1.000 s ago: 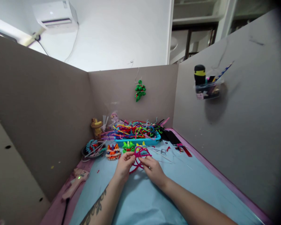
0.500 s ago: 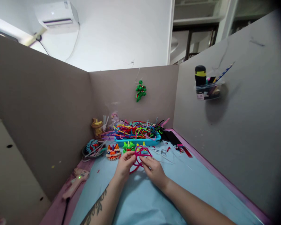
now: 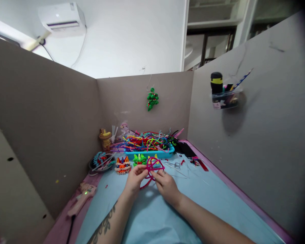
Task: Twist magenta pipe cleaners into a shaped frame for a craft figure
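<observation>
A magenta pipe cleaner (image 3: 155, 159), bent into several loops, is held up over the blue table cover. My left hand (image 3: 137, 175) pinches it on its left side between thumb and fingers. On the other side my right hand (image 3: 165, 183) grips the same piece with thumb and fingertips, close to the left. One loose end curves down below the hands. Just behind stand a green pipe-cleaner figure (image 3: 139, 160) and an orange and cream one (image 3: 122, 165). A yellow and blue figure (image 3: 153, 159) is partly hidden by the loops.
A blue tray (image 3: 148, 155) heaped with colourful pipe cleaners stands at the back. Scissors (image 3: 177, 165) lie to the right. At left are a dark bowl (image 3: 101, 164) and a pink glue gun (image 3: 82, 200) with a lit green light. Grey partitions (image 3: 244, 142) enclose the table.
The magenta loops have shifted slightly between my fingers, and my right hand has moved a little to the left. Both hands keep their hold.
</observation>
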`<state>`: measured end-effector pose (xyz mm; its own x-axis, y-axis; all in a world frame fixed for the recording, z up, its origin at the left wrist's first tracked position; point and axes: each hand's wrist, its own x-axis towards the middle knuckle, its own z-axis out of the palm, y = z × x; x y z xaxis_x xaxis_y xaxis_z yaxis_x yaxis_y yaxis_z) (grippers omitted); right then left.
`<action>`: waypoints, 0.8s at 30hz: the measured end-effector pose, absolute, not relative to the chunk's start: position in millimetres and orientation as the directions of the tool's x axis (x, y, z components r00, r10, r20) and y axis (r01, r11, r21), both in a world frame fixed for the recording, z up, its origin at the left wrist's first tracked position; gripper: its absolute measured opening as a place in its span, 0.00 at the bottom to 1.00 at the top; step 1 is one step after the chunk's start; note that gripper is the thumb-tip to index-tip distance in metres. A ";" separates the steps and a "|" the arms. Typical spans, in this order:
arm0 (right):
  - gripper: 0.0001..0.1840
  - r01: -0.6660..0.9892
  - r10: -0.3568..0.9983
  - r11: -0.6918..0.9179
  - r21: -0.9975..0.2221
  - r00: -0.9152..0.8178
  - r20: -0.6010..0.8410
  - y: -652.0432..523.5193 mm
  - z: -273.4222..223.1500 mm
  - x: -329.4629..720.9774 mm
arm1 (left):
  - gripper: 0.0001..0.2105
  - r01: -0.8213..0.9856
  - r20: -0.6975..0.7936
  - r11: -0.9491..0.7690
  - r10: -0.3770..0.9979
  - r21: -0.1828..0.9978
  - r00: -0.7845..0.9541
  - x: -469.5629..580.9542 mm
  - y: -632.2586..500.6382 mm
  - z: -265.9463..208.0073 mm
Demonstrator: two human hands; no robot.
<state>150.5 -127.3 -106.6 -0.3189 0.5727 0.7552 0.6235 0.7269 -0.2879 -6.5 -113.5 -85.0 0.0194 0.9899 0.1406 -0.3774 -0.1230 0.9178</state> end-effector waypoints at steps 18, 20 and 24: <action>0.05 0.096 0.823 0.560 -0.823 -0.178 0.539 -138.8 -92.8 143.1 | 0.05 0.070 0.419 -0.414 0.903 0.907 -0.089 -3.3 -119.6 -80.1; 0.10 -0.059 0.871 0.452 -0.890 -0.189 0.454 -136.5 -91.6 144.6 | 0.05 0.055 0.407 -0.404 0.909 0.913 -0.093 -4.2 -116.8 -81.5; 0.20 -0.312 0.912 0.301 -0.901 -0.180 0.368 -127.8 -92.9 148.3 | 0.11 -0.167 0.265 -0.278 0.960 0.946 -0.095 -8.6 -106.5 -88.5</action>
<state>148.3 -127.8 -92.9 -0.1805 0.9123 0.3676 -0.3120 0.3014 -0.9010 -8.6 -106.5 -88.5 -0.0947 0.9595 0.2652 -0.1674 -0.2780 0.9459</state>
